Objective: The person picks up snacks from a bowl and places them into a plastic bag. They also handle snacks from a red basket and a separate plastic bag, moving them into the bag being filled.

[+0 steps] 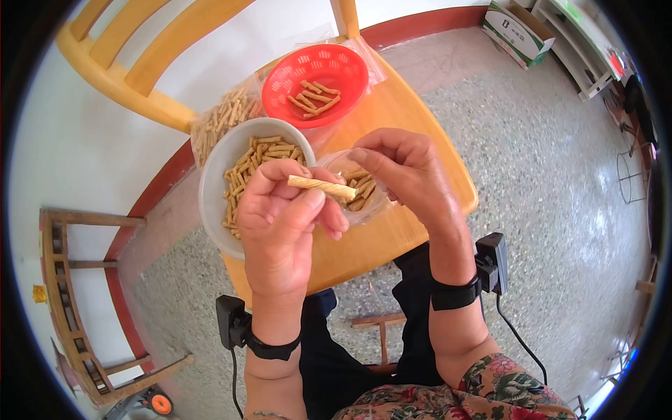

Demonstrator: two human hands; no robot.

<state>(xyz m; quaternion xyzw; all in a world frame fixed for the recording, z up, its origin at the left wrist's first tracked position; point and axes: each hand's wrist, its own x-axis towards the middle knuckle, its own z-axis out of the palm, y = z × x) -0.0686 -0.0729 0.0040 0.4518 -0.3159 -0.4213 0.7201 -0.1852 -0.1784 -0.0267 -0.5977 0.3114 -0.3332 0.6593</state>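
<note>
Between the thumb and fingers of my left hand (280, 217) is a twisted tan stick (322, 187). My right hand (413, 171) is at the rim of a clear plastic container (374, 210) that holds short sticks; its thumb and index finger are pressed together, and what they hold, if anything, is too small to name. To the left, partly behind my left hand, a white bowl (212, 199) holds many short sticks. A red basket (276, 80) with several sticks stands behind the hands.
Everything stands on a wooden chair (402, 101). A plastic bag of sticks (222, 115) lies by its backrest. A wooden frame (70, 301) is at the left, and a cardboard box (514, 35) sits on the floor at the back right.
</note>
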